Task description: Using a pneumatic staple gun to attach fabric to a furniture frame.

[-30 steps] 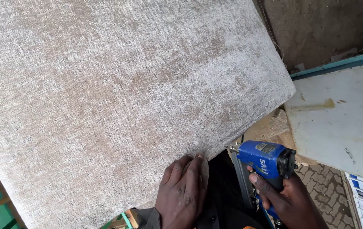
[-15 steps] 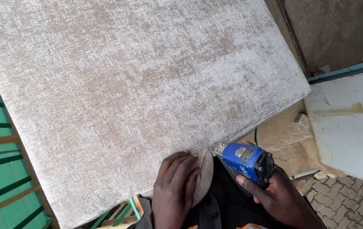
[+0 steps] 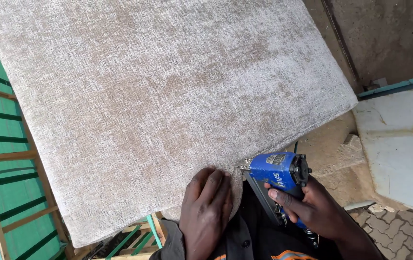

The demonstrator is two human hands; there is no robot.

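Rough, matt woven cloth covers the cushion (image 3: 168,96); the stapler (image 3: 276,171) beside the right hand (image 3: 312,207) looks like glossy blue plastic.

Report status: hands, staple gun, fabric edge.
Left hand flat on the beige upholstery fabric, pressing its near edge. Right hand grips the blue staple gun, nose at that edge. Nothing in the way.

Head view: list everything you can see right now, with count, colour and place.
Upholstered panel: one, beige-grey woven fabric, fills the centre and top.
Staple gun: one, blue body, nose at the panel's lower edge.
Slatted frame: one, green with wooden bars, left side.
Flat board: one, pale grey-white, right side.
Paving bricks: several, grey, bottom right.
Left hand: pressing the fabric at the lower edge.
Right hand: gripping the staple gun.
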